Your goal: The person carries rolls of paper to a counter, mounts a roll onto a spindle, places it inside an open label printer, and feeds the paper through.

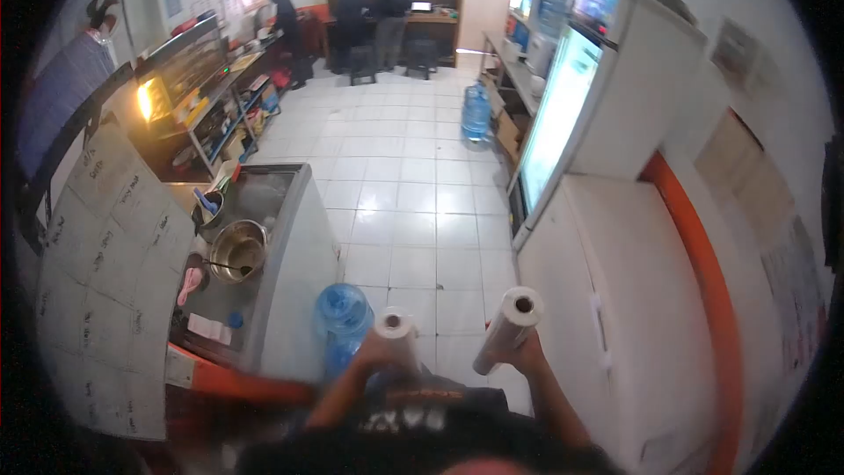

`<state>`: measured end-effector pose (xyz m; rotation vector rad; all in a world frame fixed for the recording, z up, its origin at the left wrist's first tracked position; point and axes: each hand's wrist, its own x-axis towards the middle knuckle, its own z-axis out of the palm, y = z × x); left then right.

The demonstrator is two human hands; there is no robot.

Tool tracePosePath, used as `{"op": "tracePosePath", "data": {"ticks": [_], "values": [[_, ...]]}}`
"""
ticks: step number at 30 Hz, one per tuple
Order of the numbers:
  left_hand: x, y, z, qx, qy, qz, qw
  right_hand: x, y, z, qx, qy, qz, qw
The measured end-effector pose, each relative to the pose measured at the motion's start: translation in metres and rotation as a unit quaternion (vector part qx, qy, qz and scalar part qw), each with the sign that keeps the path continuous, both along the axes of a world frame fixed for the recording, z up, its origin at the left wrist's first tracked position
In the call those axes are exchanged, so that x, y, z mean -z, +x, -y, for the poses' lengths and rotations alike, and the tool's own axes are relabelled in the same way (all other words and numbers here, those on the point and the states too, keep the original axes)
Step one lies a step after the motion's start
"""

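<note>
From my feed, my left hand (376, 355) is curled around the left roll (400, 349), though blur hides the exact finger placement. The left roll is in front of the dark shirt (404, 427), near the blue water bottle (344, 310). My right hand (527, 355) is closed around the lower part of the right roll (503, 332), which tilts with its open core end up, well apart from the other and beside the white cabinet (576, 273). Both look like pale, glossy sheeting wound tight on a hollow core. I'd expect moderate weight, a stiff body and a slippery skin, with outer layers that could crease or slide under a hard pinch. I judge the best hold to be a full wrap around the barrel near mid-length, leaving the end edges unpressed.
</note>
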<state>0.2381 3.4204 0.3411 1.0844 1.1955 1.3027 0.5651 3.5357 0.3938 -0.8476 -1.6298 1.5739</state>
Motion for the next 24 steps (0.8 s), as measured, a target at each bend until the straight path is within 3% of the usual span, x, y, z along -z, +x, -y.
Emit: {"op": "tracePosePath", "data": {"ticks": [3,4,5,7,8,9,10,11,12,13,15,17,18,21,24], "values": [[0.004,-0.04,-0.05,-0.17,0.028,0.079,0.982,0.013,-0.05,-0.12,-0.023,-0.059,-0.02,0.998],[0.042,-0.065,-0.07,-0.202,0.032,0.008,0.979,0.027,-0.07,-0.16,-0.036,-0.054,-0.022,0.998],[0.042,-0.076,-0.089,-0.213,0.036,0.005,0.976,0.049,-0.083,-0.2,-0.024,-0.065,-0.015,0.997],[0.042,-0.108,-0.133,-0.251,0.014,0.122,0.96,0.092,-0.114,-0.28,-0.01,-0.083,0.014,0.996],[0.064,-0.134,-0.162,-0.257,0.033,0.094,0.961,0.119,-0.123,-0.317,-0.006,-0.094,0.041,0.995],[0.055,-0.161,-0.195,-0.264,0.043,0.09,0.959,0.131,-0.136,-0.349,-0.001,-0.13,0.088,0.988],[0.046,-0.183,-0.235,-0.304,0.054,0.086,0.947,0.144,-0.143,-0.375,0.028,-0.151,0.212,0.965],[0.04,-0.189,-0.262,-0.344,0.054,0.091,0.933,0.229,-0.118,-0.404,0.1,-0.133,0.207,0.964],[-0.015,-0.202,-0.294,-0.313,0.066,0.123,0.94,0.252,-0.099,-0.416,0.1,-0.145,0.323,0.93],[-0.025,-0.23,-0.332,-0.322,0.071,0.13,0.935,0.259,-0.094,-0.427,0.094,-0.174,0.391,0.899],[-0.025,-0.282,-0.385,-0.194,0.031,0.113,0.974,0.246,-0.11,-0.455,0.082,-0.22,0.422,0.875],[-0.033,-0.321,-0.441,-0.17,0.016,0.039,0.984,0.222,-0.146,-0.494,0.069,-0.236,0.42,0.873],[-0.04,-0.335,-0.466,-0.157,0.021,0.095,0.983,0.206,-0.171,-0.518,0.058,-0.234,0.417,0.876],[-0.002,-0.392,-0.55,-0.179,0.059,-0.088,0.978,0.153,-0.258,-0.593,0.014,-0.216,0.4,0.891],[0.015,-0.438,-0.638,-0.231,-0.041,-0.133,0.963,0.11,-0.348,-0.679,-0.05,-0.169,0.389,0.904]]}}
